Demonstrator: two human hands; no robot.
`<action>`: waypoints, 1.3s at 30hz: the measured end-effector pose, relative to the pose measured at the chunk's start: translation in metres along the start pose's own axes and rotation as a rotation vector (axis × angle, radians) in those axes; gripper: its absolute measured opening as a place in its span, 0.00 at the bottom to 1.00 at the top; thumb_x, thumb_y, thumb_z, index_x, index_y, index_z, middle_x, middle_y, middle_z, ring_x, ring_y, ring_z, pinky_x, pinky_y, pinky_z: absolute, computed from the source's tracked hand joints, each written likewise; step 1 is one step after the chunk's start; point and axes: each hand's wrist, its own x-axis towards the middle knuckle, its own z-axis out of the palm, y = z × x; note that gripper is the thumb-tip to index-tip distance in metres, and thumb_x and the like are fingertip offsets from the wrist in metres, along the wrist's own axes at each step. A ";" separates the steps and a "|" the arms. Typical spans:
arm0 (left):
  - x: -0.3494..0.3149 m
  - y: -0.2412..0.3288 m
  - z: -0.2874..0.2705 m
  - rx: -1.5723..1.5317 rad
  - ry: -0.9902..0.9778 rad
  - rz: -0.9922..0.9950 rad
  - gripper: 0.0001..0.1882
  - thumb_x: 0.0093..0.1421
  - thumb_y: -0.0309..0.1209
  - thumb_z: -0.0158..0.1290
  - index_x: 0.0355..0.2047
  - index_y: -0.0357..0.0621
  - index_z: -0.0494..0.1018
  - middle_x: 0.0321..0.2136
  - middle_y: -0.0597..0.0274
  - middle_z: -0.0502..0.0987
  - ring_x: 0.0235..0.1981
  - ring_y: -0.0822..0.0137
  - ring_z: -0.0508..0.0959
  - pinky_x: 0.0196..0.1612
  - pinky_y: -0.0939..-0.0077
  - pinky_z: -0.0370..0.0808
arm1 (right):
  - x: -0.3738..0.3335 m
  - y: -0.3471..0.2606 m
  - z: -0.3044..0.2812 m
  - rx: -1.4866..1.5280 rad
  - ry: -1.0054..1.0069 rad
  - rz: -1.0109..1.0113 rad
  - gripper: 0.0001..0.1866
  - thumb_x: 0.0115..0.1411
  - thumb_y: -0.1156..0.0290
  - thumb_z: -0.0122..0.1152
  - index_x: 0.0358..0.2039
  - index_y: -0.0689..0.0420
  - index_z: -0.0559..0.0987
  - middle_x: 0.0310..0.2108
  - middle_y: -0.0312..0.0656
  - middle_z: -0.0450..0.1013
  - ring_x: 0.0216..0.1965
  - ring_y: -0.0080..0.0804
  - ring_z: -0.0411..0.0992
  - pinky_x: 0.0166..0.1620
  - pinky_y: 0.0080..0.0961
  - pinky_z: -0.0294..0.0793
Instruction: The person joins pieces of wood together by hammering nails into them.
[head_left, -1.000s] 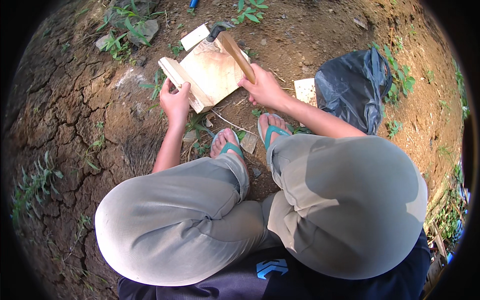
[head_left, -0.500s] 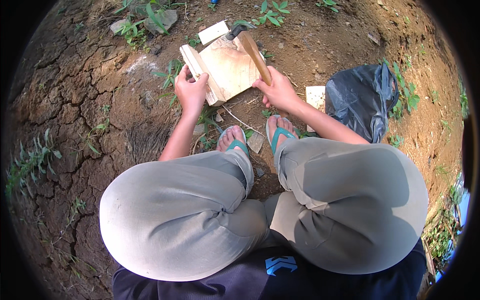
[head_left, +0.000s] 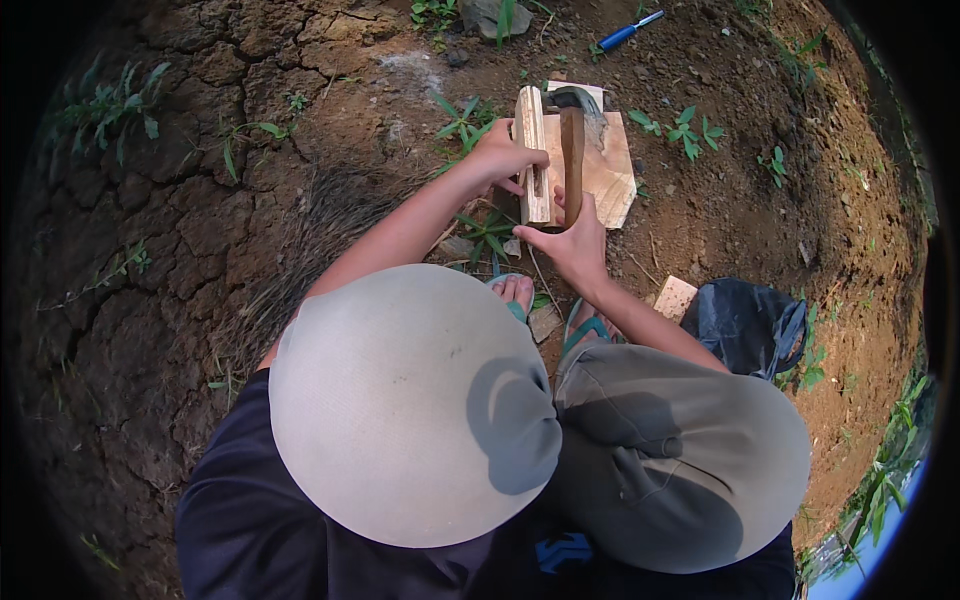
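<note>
A narrow wooden block (head_left: pixel 533 190) stands along the left edge of a flat pale wooden board (head_left: pixel 608 170) on the ground. My left hand (head_left: pixel 500 158) grips the block from its left side, thumb over its top. A hammer (head_left: pixel 572 150) with a brown wooden handle and dark head lies close along the block's right side, over the board. My right hand (head_left: pixel 582 245) is closed round the lower end of the handle, its thumb stretched toward the block's near end. Some of its fingers are hidden behind the handle.
A blue-handled tool (head_left: pixel 630 32), perhaps a chisel, lies beyond the board. Another small wooden piece (head_left: pixel 675 297) rests beside a black plastic bag (head_left: pixel 745 325) on the right. Stones (head_left: pixel 495 16), small plants (head_left: pixel 687 130) and cracked soil surround the work. My bent knees rise in front.
My view has swung left, shifting the scene rightward. My right hand has brought the hammer left, beside the block, its handle now nearly in line with it. My left hand still holds the block.
</note>
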 end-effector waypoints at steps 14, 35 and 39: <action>-0.004 0.001 0.004 -0.015 -0.025 0.045 0.37 0.52 0.30 0.66 0.62 0.42 0.67 0.48 0.55 0.81 0.45 0.62 0.84 0.35 0.62 0.88 | 0.007 -0.007 0.013 0.006 0.061 -0.009 0.33 0.49 0.67 0.78 0.50 0.64 0.68 0.39 0.54 0.79 0.42 0.45 0.81 0.45 0.38 0.79; -0.015 -0.008 0.001 -0.111 0.022 0.096 0.52 0.52 0.26 0.67 0.74 0.51 0.53 0.53 0.52 0.75 0.44 0.60 0.84 0.35 0.61 0.88 | 0.004 -0.012 0.014 -0.044 0.017 0.003 0.33 0.51 0.69 0.76 0.53 0.64 0.67 0.37 0.57 0.79 0.41 0.50 0.82 0.43 0.39 0.80; -0.014 -0.009 0.002 -0.107 0.029 0.091 0.52 0.52 0.26 0.67 0.74 0.49 0.52 0.53 0.51 0.75 0.44 0.59 0.84 0.36 0.60 0.88 | 0.003 -0.014 0.014 -0.072 0.034 0.012 0.33 0.51 0.70 0.76 0.53 0.64 0.67 0.37 0.58 0.79 0.41 0.52 0.82 0.43 0.40 0.80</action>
